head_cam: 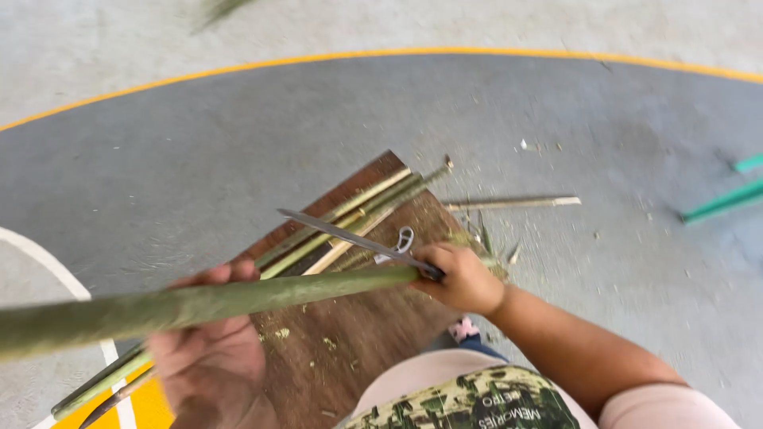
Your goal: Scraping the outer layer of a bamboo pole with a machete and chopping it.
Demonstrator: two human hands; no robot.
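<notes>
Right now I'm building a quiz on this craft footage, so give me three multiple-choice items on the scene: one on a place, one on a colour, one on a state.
1. Where do the split bamboo strips lie?
A. on the brown wooden board
B. in a bucket
C. on a shelf

2. What colour is the curved line painted on the floor?
A. red
B. yellow
C. blue

3. What is the right hand doing?
A. resting open on the floor
B. gripping a knife against the green bamboo pole
C. holding a hammer

Answers:
1 A, the strips rest along the board's far edge.
2 B, the arc is yellow against grey.
3 B, its fingers are closed round the knife's handle at the pole's end, while the left hand holds the pole.
</notes>
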